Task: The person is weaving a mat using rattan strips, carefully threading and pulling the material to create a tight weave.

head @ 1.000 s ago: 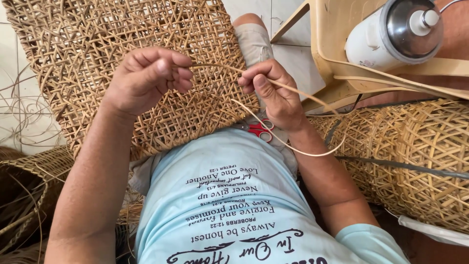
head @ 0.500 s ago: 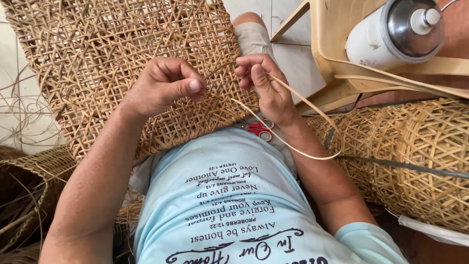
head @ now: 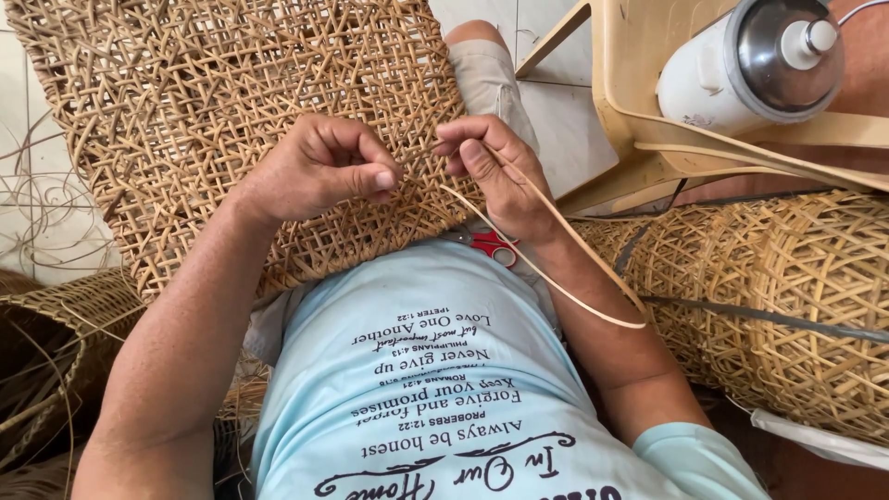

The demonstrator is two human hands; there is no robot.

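Note:
A large open-weave rattan panel (head: 231, 111) leans across my lap. My left hand (head: 319, 167) rests on it with fingers curled, thumb and forefinger pinched at the weave. My right hand (head: 495, 171) sits just beside it, gripping a thin pale rattan strip (head: 574, 264) that loops down past my right forearm and back up. The two hands nearly touch at the panel's lower right part. Red-handled scissors (head: 491, 245) lie on my lap under the right wrist.
Woven rattan baskets (head: 787, 296) lie to my right, another basket (head: 56, 333) at lower left. A cream plastic chair (head: 648, 139) with a white and metal pot (head: 750, 60) stands at upper right. Loose rattan strands (head: 42, 204) lie on the tiled floor left.
My two hands have drawn closer together on the panel. The right hand moved up and left with the strip, and the strip's loop has shortened.

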